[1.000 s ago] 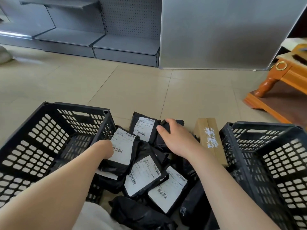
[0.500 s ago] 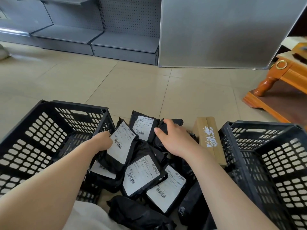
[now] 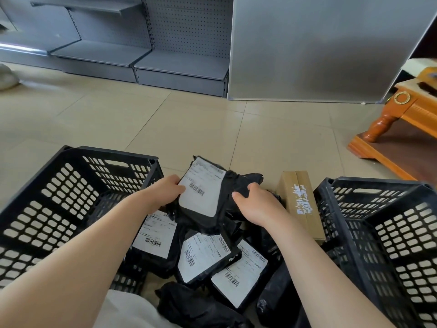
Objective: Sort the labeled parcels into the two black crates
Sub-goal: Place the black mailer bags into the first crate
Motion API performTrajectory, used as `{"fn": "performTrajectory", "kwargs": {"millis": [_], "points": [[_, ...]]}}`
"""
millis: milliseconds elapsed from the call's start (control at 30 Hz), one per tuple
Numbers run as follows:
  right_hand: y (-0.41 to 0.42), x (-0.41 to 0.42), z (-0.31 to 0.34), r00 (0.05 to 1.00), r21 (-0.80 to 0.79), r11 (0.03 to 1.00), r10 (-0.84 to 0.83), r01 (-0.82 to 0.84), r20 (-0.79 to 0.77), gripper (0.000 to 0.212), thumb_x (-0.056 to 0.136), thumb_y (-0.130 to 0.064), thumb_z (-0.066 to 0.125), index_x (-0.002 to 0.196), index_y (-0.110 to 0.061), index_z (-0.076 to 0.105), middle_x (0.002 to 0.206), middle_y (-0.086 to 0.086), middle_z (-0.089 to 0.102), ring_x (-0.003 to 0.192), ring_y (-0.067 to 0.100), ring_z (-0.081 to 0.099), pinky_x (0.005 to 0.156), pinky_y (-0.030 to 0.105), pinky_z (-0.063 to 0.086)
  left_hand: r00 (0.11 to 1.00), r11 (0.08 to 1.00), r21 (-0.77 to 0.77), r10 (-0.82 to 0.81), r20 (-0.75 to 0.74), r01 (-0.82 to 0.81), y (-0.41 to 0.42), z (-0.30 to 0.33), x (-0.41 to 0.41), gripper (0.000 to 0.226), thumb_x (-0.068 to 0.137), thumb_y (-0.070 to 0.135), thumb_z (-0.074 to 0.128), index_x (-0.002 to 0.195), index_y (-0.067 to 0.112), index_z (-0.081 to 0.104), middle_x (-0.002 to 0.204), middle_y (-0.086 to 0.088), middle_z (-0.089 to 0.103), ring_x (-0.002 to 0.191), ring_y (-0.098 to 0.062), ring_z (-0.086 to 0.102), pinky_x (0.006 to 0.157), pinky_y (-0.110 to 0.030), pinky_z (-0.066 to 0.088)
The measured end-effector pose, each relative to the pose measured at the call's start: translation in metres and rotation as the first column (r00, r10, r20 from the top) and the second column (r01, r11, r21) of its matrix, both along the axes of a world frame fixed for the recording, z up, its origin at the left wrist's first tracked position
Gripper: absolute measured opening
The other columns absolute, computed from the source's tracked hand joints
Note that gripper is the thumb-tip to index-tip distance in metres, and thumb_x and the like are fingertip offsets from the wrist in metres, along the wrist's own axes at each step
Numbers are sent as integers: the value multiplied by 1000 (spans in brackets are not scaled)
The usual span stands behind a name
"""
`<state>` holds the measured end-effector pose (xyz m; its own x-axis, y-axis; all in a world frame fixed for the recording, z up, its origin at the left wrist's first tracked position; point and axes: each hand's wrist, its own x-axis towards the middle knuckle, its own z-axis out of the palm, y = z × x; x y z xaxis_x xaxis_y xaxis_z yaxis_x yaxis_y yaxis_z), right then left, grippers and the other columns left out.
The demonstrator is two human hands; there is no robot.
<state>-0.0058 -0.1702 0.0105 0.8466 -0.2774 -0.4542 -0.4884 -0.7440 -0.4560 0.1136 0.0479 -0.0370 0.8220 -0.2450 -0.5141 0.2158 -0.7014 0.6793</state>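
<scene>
Lifting is now evident: the labeled parcel [image 3: 201, 197], a second ago flat on the pile [image 3: 205, 254], is pinched at its edges by left hand [image 3: 163, 192] and right hand [image 3: 254, 204], label up. Both crates, left crate [image 3: 71, 197] and right crate [image 3: 378, 233], are seen holding nothing beside the grip, so sorting is judged barely begun.

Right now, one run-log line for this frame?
phase: pick | left hand: holds labeled parcel | right hand: holds same parcel | left crate: no parcel seen | pile: unsorted
</scene>
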Motion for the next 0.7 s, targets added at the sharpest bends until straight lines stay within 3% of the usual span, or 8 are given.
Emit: {"fn": "performTrajectory", "kwargs": {"millis": [67, 200, 300, 467, 600, 700], "points": [[-1, 0, -2, 1000, 14, 1000, -14, 14, -2, 65, 102, -52, 37, 149, -9, 30, 130, 8, 59, 104, 24, 59, 75, 34, 44, 999, 994, -105, 3, -33, -7, -6, 5, -2, 16, 97, 21, 49, 104, 8, 55, 96, -11, 59, 83, -24, 53, 74, -36, 41], [-2, 3, -8, 997, 99, 992, -79, 80, -6, 72, 100, -57, 37, 148, -4, 29, 90, -2, 55, 76, 13, 55, 60, 30, 42, 995, 936, -349, -5, -100, -30, -12, 14, -6, 10, 100, 20, 52, 101, 11, 56, 95, -9, 63, 84, -23, 59, 75, -38, 48], [-3, 7, -12, 979, 259, 947, -202, 189, 25, 69, 97, -58, 45, 139, -4, 38, 105, 0, 56, 89, 18, 55, 71, 34, 46, 987, 865, -498, -18, -157, -64, -10, 19, -7, 14, 101, 20, 53, 110, 10, 58, 98, -7, 71, 90, -22, 68, 80, -40, 52], [0, 17, -17, 909, 535, 782, -413, 319, 61, 57, 92, -50, 60, 134, -13, 49, 124, 0, 60, 110, 21, 58, 93, 38, 50, 975, 804, -572, 42, -218, -162, -4, 25, -6, 22, 101, 18, 52, 121, 10, 57, 118, -13, 69, 102, -24, 68, 82, -39, 55], [11, 27, -20, 869, 653, 664, -495, 365, 19, 41, 94, -43, 60, 123, -14, 54, 119, 0, 63, 107, 23, 61, 98, 46, 52, 921, 759, -590, 30, -389, -275, 6, 25, -2, 52, 98, 56, 44, 133, 19, 54, 136, -3, 60, 122, -27, 57, 105, -49, 43], [23, 34, -20, 845, 722, 587, -534, 368, 3, 33, 97, -36, 57, 121, -14, 54, 119, -1, 63, 108, 22, 61, 95, 40, 51, 896, 733, -603, 19, -443, -314, 19, 22, -1, 73, 83, 67, 58, 139, 20, 50, 138, -9, 58, 122, -35, 59, 101, -57, 47]]}}
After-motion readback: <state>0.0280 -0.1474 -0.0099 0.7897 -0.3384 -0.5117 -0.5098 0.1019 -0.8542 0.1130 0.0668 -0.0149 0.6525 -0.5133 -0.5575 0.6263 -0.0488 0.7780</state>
